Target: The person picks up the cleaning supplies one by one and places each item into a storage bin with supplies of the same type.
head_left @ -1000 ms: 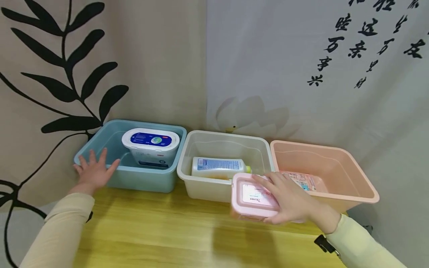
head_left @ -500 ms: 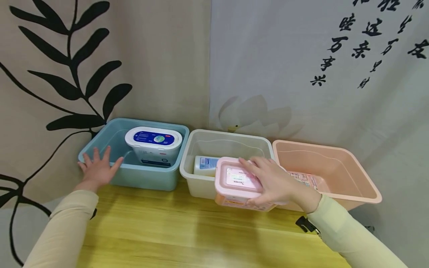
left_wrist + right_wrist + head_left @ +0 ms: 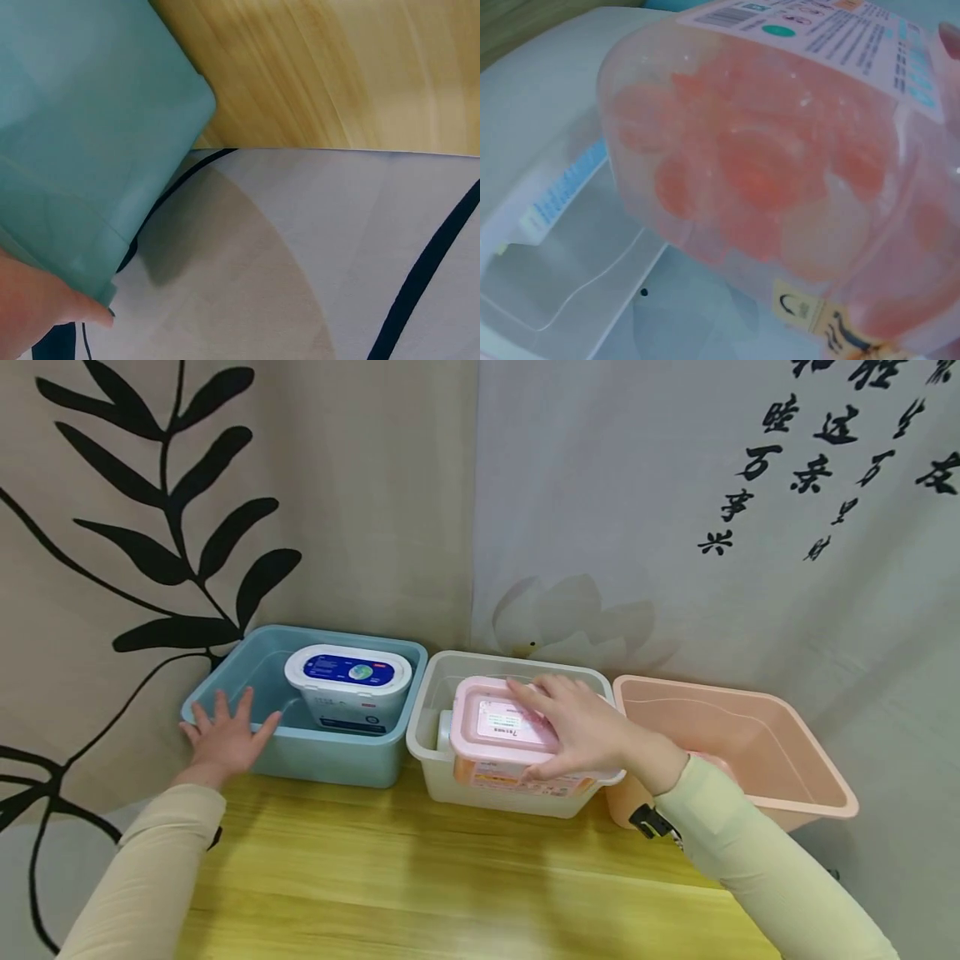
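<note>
My right hand (image 3: 585, 727) grips a clear plastic box with a pink lid (image 3: 504, 718), fingers over the lid and thumb at the near side. The box overlaps the off-white bin (image 3: 502, 797) in the head view, hiding most of a white bottle (image 3: 444, 731) lying in there. In the right wrist view, rounded orange-pink pieces show through the walls of the box (image 3: 757, 172). My left hand (image 3: 225, 739), fingers spread, rests at the front left rim of the blue bin (image 3: 322, 764). Inside that bin stands a white tub with a blue label (image 3: 348, 689).
A peach bin (image 3: 806, 793) stands at the right end of the row, with something pink partly hidden behind my right forearm. The three bins stand side by side on a wooden table (image 3: 322, 868). A printed curtain (image 3: 375, 502) hangs right behind them.
My right hand has carried the pink-lidded box left and away from me, from beside the peach bin to over the off-white bin. My left hand has stayed at the blue bin's rim.
</note>
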{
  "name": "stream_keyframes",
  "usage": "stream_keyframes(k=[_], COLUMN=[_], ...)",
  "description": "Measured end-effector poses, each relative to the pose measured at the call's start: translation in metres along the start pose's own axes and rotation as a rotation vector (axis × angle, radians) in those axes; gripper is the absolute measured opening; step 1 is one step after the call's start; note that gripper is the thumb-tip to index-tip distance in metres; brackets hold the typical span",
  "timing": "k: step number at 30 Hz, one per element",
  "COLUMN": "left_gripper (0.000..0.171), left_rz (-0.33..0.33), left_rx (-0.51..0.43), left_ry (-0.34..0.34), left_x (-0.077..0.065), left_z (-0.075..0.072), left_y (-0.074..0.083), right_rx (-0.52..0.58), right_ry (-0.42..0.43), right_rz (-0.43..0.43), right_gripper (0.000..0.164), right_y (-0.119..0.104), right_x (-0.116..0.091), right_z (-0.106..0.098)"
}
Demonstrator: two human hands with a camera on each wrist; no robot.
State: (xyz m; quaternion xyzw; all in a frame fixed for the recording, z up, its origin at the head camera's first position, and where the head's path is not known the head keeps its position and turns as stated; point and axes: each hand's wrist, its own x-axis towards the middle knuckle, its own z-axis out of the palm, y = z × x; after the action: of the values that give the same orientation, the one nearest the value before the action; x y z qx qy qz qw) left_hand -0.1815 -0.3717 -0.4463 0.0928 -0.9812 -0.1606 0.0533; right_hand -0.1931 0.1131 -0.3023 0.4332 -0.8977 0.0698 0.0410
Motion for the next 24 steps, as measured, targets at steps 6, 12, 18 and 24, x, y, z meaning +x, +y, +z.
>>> stream_keyframes(k=[6,12,18,24], left_gripper=[0.087,0.086,0.084,0.083], left_rz=[-0.008,-0.015,-0.027,-0.026], left_rx=[-0.003,-0.006,-0.001,-0.008], left_ry=[-0.003,0.008,0.002,0.015], left_x=[-0.001,-0.003,-0.003,-0.002], left_z=[0.002,0.001,0.003,0.004], left_y=[0.002,0.005,0.005,0.003], right_rx=[0.010,0.015,0.034,0.050], right_ry=[-0.009,-0.019,-0.047,-0.067], right_rz=[0.005,0.024,0.059,0.085], right_gripper=[0.105,0.104,0.103,0.102], right_y=[0.000,0.000,-0.006,-0.016], right_x=[0.025,0.050,0.073,0.098], right_z=[-0.003,-0.007,-0.013,-0.019])
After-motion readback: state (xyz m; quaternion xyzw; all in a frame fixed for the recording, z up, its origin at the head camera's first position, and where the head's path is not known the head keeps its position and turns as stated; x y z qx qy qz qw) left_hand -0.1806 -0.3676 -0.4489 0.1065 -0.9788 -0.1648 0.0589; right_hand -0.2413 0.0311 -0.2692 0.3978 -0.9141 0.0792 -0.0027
